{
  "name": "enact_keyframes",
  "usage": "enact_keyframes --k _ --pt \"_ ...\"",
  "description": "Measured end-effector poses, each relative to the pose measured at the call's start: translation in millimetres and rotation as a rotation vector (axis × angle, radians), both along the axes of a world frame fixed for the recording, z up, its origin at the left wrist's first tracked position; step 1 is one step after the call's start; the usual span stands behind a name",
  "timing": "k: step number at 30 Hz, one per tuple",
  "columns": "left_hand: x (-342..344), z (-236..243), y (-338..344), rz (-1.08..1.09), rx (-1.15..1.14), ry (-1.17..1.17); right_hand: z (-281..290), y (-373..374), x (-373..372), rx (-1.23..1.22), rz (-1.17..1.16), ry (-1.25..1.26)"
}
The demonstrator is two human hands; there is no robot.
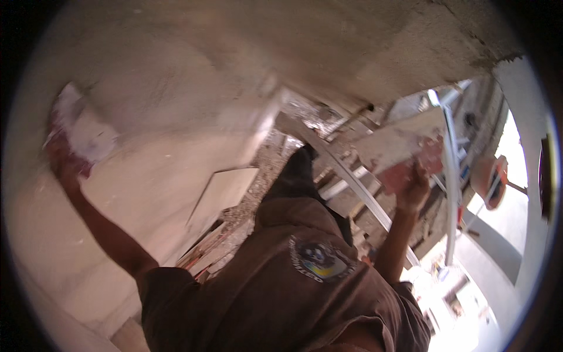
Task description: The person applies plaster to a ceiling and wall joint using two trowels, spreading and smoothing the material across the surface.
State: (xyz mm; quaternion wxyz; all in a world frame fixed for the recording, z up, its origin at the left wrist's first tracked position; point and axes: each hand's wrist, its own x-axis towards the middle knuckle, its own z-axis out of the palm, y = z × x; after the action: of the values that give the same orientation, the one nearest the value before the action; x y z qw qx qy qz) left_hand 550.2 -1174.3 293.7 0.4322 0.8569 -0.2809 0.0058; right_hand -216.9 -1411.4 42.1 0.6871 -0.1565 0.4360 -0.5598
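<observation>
two hands are raised. the left hand (61,155) presses a plaster-smeared flat trowel (82,132) against the pale, rough plastered wall (176,105); its fingers are blurred, so their grip cannot be told. the right hand (413,188) has fingers curled around a plaster-caked hawk board (399,144) held up beside the wall. below lie rubble (264,170) and a loose tile (226,188), and a curved pale pipe (352,182) crosses between.

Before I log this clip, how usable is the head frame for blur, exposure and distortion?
Head view: left hand and its trowel smear with motion blur against the plastered wall; right hand holding the plaster board is sharper; daylight at right blows out to white; fisheye bends the edges, dark rim around.
</observation>
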Motion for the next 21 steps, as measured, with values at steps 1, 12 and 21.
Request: enact_keyframes --k 1,12,21 --pt "-22.1 9.7 -13.3 0.003 0.028 0.058 -3.7 6.3 -10.2 -0.019 0.057 -0.027" --pt "-165.8 -8.8 -78.9 -0.068 -0.349 0.046 50.6 -12.8 81.6 -0.122 0.527 -0.033" --pt "-316.8 -60.0 -119.3 -0.117 -0.309 0.151 140.5 17.4 175.4 -0.615 0.937 0.306"
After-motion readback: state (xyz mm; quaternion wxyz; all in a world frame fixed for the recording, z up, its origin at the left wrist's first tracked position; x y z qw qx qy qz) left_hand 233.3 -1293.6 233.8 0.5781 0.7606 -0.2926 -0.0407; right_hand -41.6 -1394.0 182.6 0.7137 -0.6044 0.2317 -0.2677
